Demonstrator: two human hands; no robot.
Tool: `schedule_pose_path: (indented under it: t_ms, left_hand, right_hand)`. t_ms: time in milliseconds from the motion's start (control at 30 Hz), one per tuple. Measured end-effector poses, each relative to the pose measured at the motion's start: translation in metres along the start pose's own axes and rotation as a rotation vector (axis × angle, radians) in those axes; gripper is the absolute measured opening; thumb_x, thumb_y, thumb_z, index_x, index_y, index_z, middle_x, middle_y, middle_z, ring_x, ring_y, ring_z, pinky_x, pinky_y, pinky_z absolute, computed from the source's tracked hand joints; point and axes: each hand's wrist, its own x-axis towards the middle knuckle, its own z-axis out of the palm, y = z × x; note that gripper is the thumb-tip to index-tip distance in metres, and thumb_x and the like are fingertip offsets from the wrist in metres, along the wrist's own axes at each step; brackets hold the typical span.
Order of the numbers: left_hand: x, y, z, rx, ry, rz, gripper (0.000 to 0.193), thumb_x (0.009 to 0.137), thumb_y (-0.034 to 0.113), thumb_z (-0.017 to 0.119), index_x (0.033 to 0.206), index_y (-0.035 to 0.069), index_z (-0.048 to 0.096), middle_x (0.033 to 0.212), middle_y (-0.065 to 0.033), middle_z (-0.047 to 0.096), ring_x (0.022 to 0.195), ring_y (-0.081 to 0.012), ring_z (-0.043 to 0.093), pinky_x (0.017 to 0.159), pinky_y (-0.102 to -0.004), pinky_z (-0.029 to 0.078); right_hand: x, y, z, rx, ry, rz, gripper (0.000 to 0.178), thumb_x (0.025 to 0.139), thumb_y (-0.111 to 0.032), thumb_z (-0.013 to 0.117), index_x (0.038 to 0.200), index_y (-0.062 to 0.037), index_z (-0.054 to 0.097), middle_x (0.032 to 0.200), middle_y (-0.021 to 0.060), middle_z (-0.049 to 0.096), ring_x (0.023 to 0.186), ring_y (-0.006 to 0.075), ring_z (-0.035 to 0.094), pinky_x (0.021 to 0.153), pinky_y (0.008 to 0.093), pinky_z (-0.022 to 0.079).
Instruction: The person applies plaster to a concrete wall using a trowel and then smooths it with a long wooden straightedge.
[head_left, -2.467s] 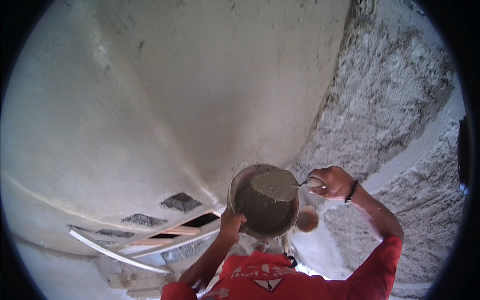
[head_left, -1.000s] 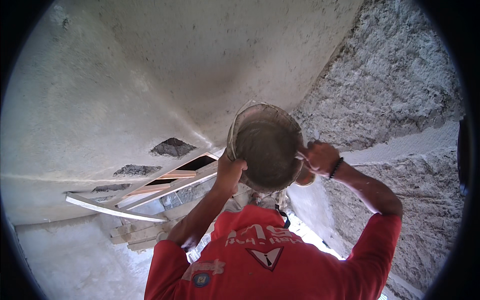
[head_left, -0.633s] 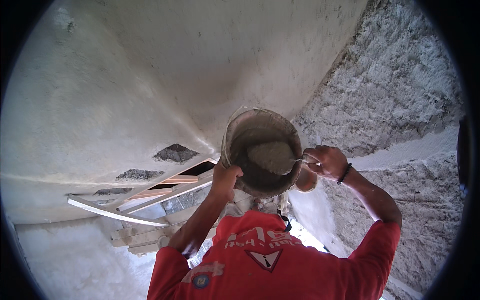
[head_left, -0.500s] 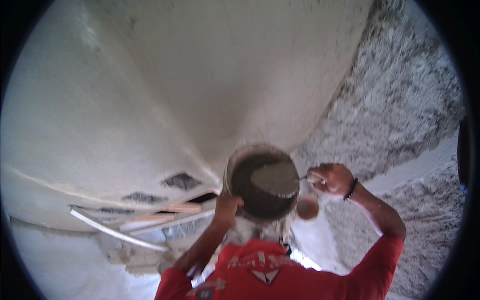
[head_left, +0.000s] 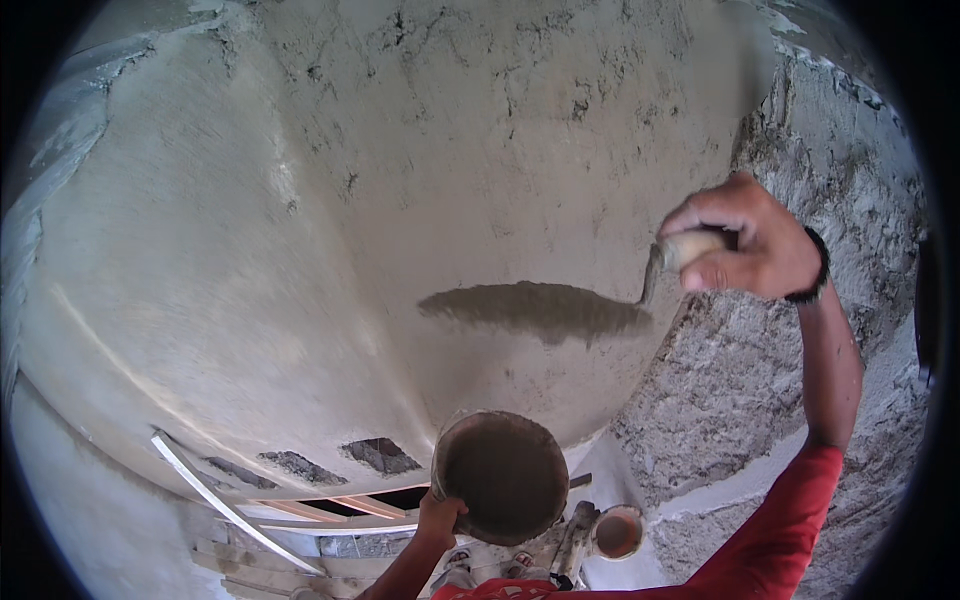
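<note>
My right hand is closed around the wooden handle of a trowel, raised to the smooth plastered ceiling, with a wet grey streak of mortar just beside its blade. My left hand grips the rim of a round mortar pan, held low below that streak, beside the rough unplastered wall.
</note>
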Motion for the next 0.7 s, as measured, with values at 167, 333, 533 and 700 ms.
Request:
schedule_pose_path:
  t_ms: [167, 333, 533, 700]
  left_hand:
    - [0.002, -0.022, 0.005, -0.221, -0.108, 0.034, 0.044, 0.064, -0.005, 0.058, 0.107, 0.004, 0.059, 0.085, -0.0095, 0.060, 0.063, -0.0228, 0.060, 0.049, -0.0341, 0.049]
    - [-0.005, -0.024, 0.001, -0.117, -0.060, -0.023, 0.042, 0.064, -0.005, 0.058, 0.105, 0.003, 0.059, 0.084, -0.0088, 0.060, 0.068, -0.0219, 0.061, 0.053, -0.0349, 0.050]
    - [0.012, -0.023, 0.022, -0.002, -0.137, 0.046, 0.032, 0.064, 0.001, 0.063, 0.096, 0.004, 0.061, 0.085, -0.0091, 0.062, 0.073, -0.0245, 0.063, 0.062, -0.0350, 0.052]
    - [0.040, -0.032, 0.014, 0.905, -0.302, 0.941, 0.032, 0.052, 0.001, 0.068, 0.083, 0.009, 0.064, 0.088, -0.0148, 0.063, 0.089, -0.0331, 0.061, 0.075, -0.0376, 0.050]
  right_hand:
    - [0.012, 0.070, -0.050, -0.279, 0.308, 0.252, 0.050, 0.086, -0.049, 0.060, 0.113, -0.0071, 0.063, 0.083, 0.0107, 0.068, 0.067, 0.0157, 0.066, 0.053, 0.0286, 0.054]
    - [-0.049, 0.067, -0.147, -0.554, 0.662, 0.540, 0.047, 0.089, -0.047, 0.057, 0.117, -0.0088, 0.062, 0.074, 0.0045, 0.061, 0.056, 0.0095, 0.054, 0.046, 0.0254, 0.044]
    - [-0.118, 0.035, -0.029, -0.253, 0.172, 0.751, 0.027, 0.087, -0.028, 0.062, 0.100, -0.0048, 0.064, 0.077, 0.0058, 0.063, 0.061, 0.0136, 0.058, 0.051, 0.0282, 0.048]
    - [-0.143, -0.004, 0.142, -0.472, -0.297, 0.537, 0.022, 0.076, -0.020, 0.067, 0.095, -0.0085, 0.064, 0.086, 0.0118, 0.062, 0.079, 0.0258, 0.062, 0.070, 0.0381, 0.052]
